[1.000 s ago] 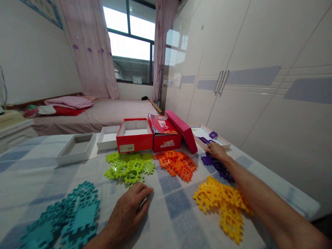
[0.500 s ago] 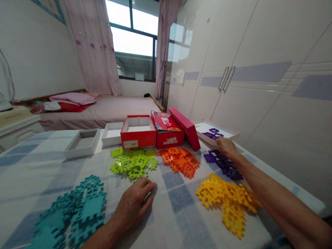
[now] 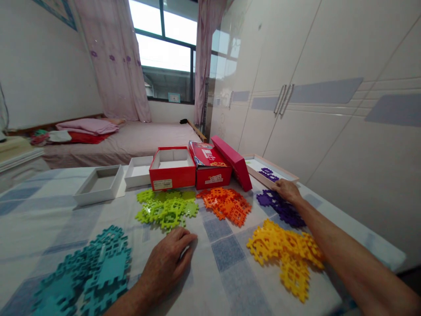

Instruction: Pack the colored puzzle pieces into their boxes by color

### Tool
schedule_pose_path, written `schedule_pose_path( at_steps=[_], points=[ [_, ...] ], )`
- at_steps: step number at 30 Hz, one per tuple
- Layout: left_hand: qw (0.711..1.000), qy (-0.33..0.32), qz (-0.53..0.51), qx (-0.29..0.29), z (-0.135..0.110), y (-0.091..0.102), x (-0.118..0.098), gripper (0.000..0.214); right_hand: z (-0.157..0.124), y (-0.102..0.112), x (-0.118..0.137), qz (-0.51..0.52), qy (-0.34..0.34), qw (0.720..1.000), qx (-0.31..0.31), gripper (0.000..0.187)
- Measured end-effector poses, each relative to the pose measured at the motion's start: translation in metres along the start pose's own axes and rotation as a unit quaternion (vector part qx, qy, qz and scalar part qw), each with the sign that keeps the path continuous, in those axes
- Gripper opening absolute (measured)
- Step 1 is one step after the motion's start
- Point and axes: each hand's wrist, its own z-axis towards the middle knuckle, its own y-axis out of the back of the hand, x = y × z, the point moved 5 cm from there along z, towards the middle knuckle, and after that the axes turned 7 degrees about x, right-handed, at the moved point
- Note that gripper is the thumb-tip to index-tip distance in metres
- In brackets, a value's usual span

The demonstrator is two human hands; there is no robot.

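My right hand (image 3: 287, 190) grips the near rim of a shallow white tray (image 3: 289, 176) at the table's right. Several dark purple interlocking plastic pieces (image 3: 269, 173) lie inside it. A pile of purple pieces (image 3: 286, 211) sits on the cloth just below that hand, partly behind the wrist. My left hand (image 3: 169, 254) rests on the cloth with its fingers curled in, and nothing shows in them. Directly beyond it lies a lime green pile (image 3: 169, 208). Orange pieces (image 3: 226, 204) and yellow pieces (image 3: 286, 245) are heaped between the hands; teal pieces (image 3: 98, 263) lie at the left.
At the back stand an open red box (image 3: 173, 177), a red printed box (image 3: 213, 177) and a pink-red lid (image 3: 232, 162) leaning on it. Two white trays (image 3: 98, 191) are left of them. The checked tablecloth (image 3: 226, 250) covers the table. A wardrobe (image 3: 345, 166) rises at the right.
My right hand has come slightly toward me, and the tray's near wall now shows more, hiding some purple pieces inside. My left hand stays in place. The view has shifted a little.
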Motion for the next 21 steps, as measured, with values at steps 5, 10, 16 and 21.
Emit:
schedule_pose_path(
  at_steps=[5, 10, 16, 21],
  points=[
    [1.000, -0.001, 0.003, -0.007, 0.000, 0.001, 0.001, 0.027, -0.006, -0.001, -0.003, 0.021, 0.011, 1.000, -0.010, 0.027],
    [1.000, -0.008, 0.002, -0.018, -0.001, 0.000, 0.004, 0.028, -0.006, 0.001, -0.001, 0.042, 0.002, 0.999, -0.017, 0.030],
    [1.000, -0.008, 0.001, -0.018, -0.001, 0.000, 0.003, 0.027, 0.008, 0.002, 0.006, 0.065, -0.011, 0.998, -0.021, 0.033],
    [1.000, -0.007, -0.007, -0.023, 0.000, 0.001, 0.002, 0.026, 0.013, 0.000, 0.011, 0.068, 0.011, 0.998, 0.000, 0.029]
  ],
)
